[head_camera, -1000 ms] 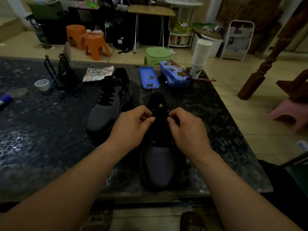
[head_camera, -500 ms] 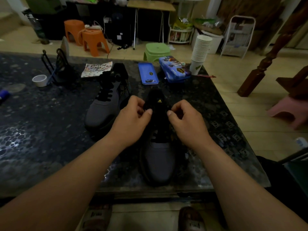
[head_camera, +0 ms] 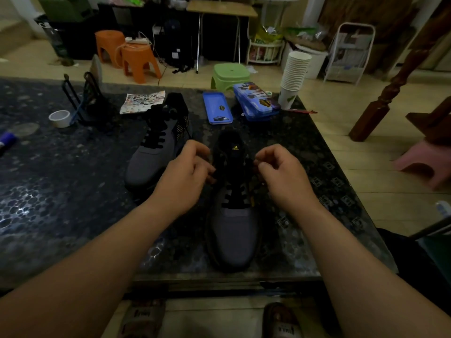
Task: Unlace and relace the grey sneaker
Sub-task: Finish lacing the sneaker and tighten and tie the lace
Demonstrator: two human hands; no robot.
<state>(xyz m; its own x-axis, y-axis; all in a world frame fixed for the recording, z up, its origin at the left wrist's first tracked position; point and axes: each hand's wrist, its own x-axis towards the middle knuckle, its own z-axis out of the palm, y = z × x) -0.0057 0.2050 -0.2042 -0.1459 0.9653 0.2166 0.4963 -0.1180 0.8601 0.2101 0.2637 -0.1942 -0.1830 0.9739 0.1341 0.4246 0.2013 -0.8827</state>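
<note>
Fingers [head_camera: 196, 154] of the left hand [head_camera: 185, 174] are curled, thumb drawn in to the forefinger beside the left row of upper eyelets; those of the right hand [head_camera: 283, 174] are curled likewise, thumb and forefinger closed in a pinch at the right row; I judge that both pinches hold the flat black lace [head_camera: 234, 198], though black on black hides the strand between the fingertips. Both hands work over the dark speckled stone table [head_camera: 61, 191]. On it, close to the near edge, stands the grey knit sneaker with black collar and sole [head_camera: 234, 230], upright, toe towards the person and heel away, so its long axis runs straight out between the two forearms; the hands flank its throat, one on each side, neither nearer than the other; the crossings to be worked lie just inward of and below the fingertips. A second grey sneaker [head_camera: 151, 162], fully laced, sits beyond the left hand. The black tongue [head_camera: 231, 139] stands up past the hands; the lace crosses in a few rungs over the lower eyelets, the upper ones being too dark to read; smallest, a yellow logo [head_camera: 235, 148] marks the tongue.
</note>
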